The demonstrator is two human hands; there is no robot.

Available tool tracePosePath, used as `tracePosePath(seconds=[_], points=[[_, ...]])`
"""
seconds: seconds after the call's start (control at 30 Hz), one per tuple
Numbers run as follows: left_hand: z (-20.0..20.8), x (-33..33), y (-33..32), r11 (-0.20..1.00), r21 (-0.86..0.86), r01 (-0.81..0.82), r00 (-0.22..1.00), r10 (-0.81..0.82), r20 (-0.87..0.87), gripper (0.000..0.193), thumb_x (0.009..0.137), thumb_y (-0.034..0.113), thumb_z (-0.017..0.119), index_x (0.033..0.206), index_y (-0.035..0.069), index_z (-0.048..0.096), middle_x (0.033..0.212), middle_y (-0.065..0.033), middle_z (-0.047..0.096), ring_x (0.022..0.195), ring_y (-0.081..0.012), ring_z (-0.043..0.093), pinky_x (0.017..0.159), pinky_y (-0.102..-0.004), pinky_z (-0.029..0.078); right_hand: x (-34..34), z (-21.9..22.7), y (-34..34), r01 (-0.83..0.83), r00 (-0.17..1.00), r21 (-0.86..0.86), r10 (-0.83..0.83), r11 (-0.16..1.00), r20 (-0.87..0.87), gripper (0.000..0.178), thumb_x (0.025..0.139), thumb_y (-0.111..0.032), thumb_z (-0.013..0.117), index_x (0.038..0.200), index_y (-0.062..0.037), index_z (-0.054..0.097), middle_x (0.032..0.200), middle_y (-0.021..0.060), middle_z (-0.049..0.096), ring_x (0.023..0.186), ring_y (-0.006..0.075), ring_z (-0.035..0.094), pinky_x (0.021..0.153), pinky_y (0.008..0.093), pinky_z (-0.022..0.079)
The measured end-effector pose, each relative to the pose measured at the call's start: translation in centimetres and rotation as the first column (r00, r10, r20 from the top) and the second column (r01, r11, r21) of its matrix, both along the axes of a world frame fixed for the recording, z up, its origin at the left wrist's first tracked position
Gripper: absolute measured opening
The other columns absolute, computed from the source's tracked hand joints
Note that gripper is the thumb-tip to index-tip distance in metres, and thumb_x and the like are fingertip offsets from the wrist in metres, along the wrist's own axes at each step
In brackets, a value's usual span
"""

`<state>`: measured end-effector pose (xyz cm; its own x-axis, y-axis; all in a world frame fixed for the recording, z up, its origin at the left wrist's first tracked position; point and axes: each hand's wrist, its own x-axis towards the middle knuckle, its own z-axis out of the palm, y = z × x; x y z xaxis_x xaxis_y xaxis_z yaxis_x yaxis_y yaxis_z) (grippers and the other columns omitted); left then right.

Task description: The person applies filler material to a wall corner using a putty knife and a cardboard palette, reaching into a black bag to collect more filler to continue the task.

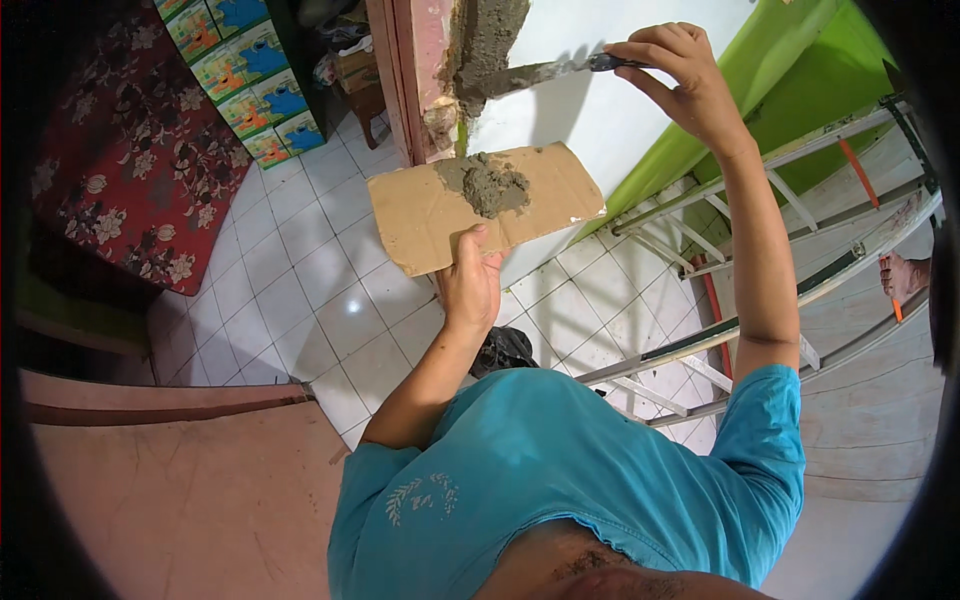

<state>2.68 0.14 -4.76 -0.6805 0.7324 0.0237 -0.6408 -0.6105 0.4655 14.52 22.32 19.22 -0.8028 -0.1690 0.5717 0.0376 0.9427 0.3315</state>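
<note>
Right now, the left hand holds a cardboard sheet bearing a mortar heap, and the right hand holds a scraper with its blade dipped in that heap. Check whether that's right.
No: in the head view, the blade of the scraper in the right hand is at the mortar-covered wall strip, not in the mortar heap. The left hand does hold the cardboard sheet.

Glare spot on tiled floor [325,275], shadows across white wall [620,120], dim upper left, black curved rim

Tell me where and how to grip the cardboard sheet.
I'd pinch the cardboard sheet from above and below at its near long edge, coming from the wearer's side: it is thin and broad, and the mortar heap leaves that edge clear.
</note>
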Motion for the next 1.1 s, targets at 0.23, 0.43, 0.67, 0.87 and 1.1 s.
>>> tracePosePath(seconds=[0.23, 0.43, 0.67, 0.87, 1.1], points=[[0.8, 0.3, -0.2, 0.996, -0.079, -0.037, 0.998, 0.032, -0.06, 0.038, 0.093, 0.016, 0.055, 0.128, 0.004, 0.049, 0.13, -0.0094, 0.055, 0.12, -0.0272, 0.059, 0.104, -0.0492, 0.047, 1.3, -1.4, -2.2, 0.036, 0.97, -0.066, -0.051, 0.997, -0.239, 0.024, 0.087, -0.015, 0.075, 0.11, -0.0121, 0.072, 0.09, 0.0009, 0.067, 0.083, 0.0186, 0.062, 0.081, 0.0338, 0.043], [-0.8, 0.3, 0.1, 0.999, -0.017, 0.034, 0.999, -0.034, 0.03, 0.045, 0.093, 0.007, 0.055, 0.137, 0.004, 0.042, 0.131, -0.0124, 0.051, 0.121, -0.0279, 0.056, 0.1, -0.0503, 0.051, 4.4, -9.8, -10.3, 0.17, 0.886, -0.609, -0.391, 0.774, -0.249, 0.024, 0.095, -0.011, 0.066, 0.118, -0.0032, 0.067, 0.084, 0.0122, 0.064, 0.072, 0.0202, 0.062, 0.067, 0.0297, 0.05], [-0.6, 0.1, 0.0, 0.998, -0.058, 0.016, 1.0, -0.017, -0.016, 0.046, 0.093, 0.009, 0.055, 0.137, 0.004, 0.042, 0.132, -0.013, 0.051, 0.121, -0.0278, 0.056, 0.101, -0.0494, 0.05, 2.4, -13.0, -15.5, 0.108, 0.891, -0.751, -0.399, 0.651, -0.217, 0.038, 0.095, -0.004, 0.062, 0.133, -0.0049, 0.06, 0.084, 0.0106, 0.057, 0.067, 0.018, 0.054, 0.061, 0.0293, 0.045], [0.2, 0.5, 0.2, 1.0, -0.011, -0.024, 0.998, 0.023, -0.061, 0.049, 0.093, 0.01, 0.055, 0.14, 0.003, 0.04, 0.134, -0.0133, 0.051, 0.123, -0.0276, 0.054, 0.106, -0.0458, 0.046, 0.1, -12.8, -15.9, 0.019, 0.883, -0.773, -0.372, 0.634, -0.284, 0.038, 0.094, -0.003, 0.062, 0.132, -0.0056, 0.062, 0.079, 0.0104, 0.054, 0.061, 0.0198, 0.053, 0.057, 0.0319, 0.046], [-0.4, 0.2, 0.1, 0.998, -0.061, 0.011, 0.999, -0.013, -0.035, 0.048, 0.094, 0.01, 0.053, 0.14, 0.002, 0.04, 0.134, -0.0139, 0.05, 0.124, -0.0277, 0.053, 0.108, -0.0444, 0.044, 0.7, -15.1, -16.8, 0.082, 0.909, -0.824, -0.381, 0.561, -0.169, 0.035, 0.095, -0.006, 0.062, 0.13, -0.0051, 0.062, 0.08, 0.0129, 0.056, 0.063, 0.0255, 0.056, 0.059, 0.0352, 0.048]])
